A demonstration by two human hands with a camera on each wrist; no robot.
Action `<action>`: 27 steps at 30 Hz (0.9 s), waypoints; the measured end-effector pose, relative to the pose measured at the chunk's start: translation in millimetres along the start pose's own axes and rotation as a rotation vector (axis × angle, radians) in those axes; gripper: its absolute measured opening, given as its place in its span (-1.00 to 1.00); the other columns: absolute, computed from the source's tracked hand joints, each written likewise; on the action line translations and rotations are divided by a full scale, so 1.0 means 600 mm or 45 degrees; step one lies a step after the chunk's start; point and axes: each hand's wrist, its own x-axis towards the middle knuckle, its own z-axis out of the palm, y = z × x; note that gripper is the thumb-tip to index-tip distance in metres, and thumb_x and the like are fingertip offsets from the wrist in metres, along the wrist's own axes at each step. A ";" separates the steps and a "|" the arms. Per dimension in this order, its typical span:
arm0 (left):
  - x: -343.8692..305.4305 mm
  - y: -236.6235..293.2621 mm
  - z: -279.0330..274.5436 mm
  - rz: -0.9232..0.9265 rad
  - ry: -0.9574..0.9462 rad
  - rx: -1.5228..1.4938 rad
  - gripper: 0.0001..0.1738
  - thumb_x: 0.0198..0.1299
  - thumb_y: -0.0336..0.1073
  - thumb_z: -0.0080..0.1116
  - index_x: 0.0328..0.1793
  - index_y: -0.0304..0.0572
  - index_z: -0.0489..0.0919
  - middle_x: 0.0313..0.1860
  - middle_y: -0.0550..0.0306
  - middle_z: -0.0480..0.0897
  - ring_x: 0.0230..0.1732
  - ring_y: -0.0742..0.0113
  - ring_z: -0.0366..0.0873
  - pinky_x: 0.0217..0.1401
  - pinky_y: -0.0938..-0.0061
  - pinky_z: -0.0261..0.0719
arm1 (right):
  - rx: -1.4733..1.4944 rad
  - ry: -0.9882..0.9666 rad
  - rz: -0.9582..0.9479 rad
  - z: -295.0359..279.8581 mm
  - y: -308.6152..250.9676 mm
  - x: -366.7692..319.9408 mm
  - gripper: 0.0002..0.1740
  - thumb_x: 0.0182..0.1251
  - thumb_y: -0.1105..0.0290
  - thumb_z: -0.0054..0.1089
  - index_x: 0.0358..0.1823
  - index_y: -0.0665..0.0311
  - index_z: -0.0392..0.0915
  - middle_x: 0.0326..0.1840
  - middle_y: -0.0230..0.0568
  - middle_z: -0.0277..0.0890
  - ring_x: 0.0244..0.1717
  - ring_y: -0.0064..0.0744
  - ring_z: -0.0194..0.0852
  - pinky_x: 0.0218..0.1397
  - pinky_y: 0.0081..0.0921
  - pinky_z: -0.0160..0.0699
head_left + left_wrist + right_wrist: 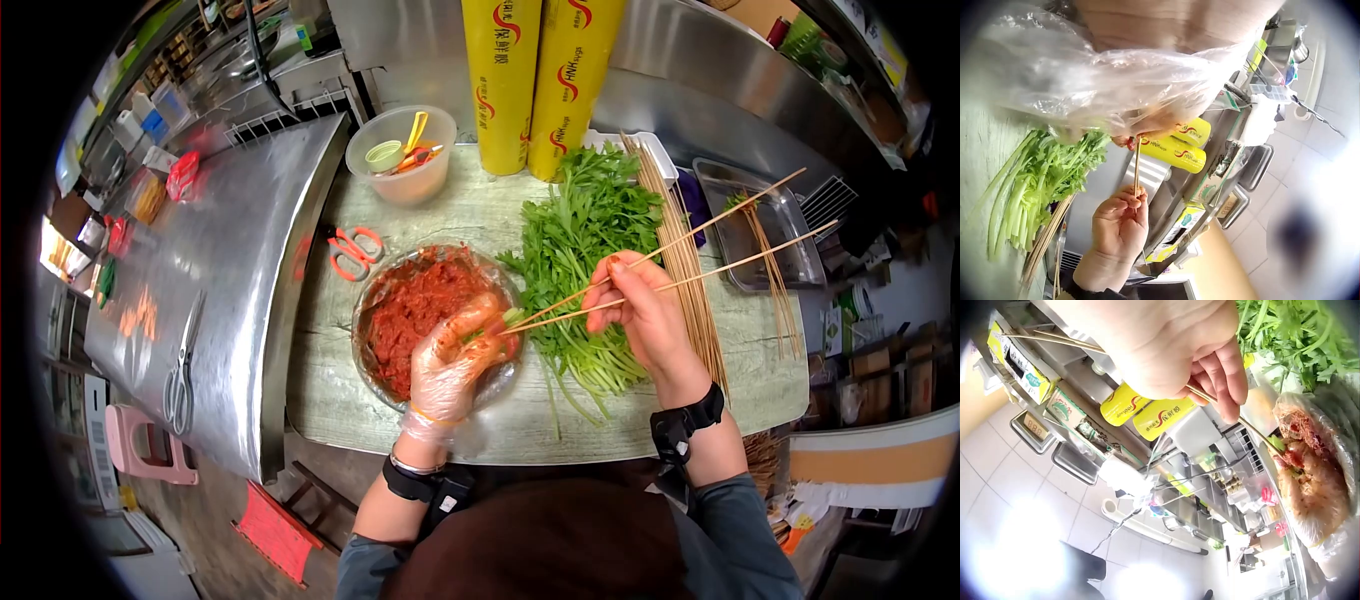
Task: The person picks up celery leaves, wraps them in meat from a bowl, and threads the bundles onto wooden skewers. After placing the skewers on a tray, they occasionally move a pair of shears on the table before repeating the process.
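My left hand [450,370], in a clear plastic glove smeared red, pinches red meat [1292,457] and a green stalk piece [1277,444] at the tips of two wooden skewers [720,217]. Bare, my right hand [645,305] holds those skewers between thumb and fingers, their long ends pointing up to the right. Below the left hand sits a bowl of red marinated meat [400,320]. Leafy celery [600,215] lies under the right hand. In the left wrist view, the glove [1104,81] hides most of what the left fingers grip.
A bundle of skewers [692,290] lies right of the celery. Beyond stand two yellow cling film boxes [500,90] and a plastic tub [400,185]. Orange-handled scissors [355,253] lie by the bowl. A metal tray [812,270] at right holds some skewers.
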 end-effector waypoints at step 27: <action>0.006 0.009 -0.032 -0.268 -0.070 -0.438 -0.65 0.19 -0.56 0.14 0.13 -0.46 0.49 0.00 -0.14 0.59 -0.11 0.09 0.60 -0.03 0.36 0.67 | -0.065 -0.169 -0.027 0.000 -0.005 0.014 -0.74 0.49 0.31 -0.11 -0.19 0.37 0.47 -0.39 -0.16 0.59 -0.48 -0.43 0.61 -0.36 -0.57 0.63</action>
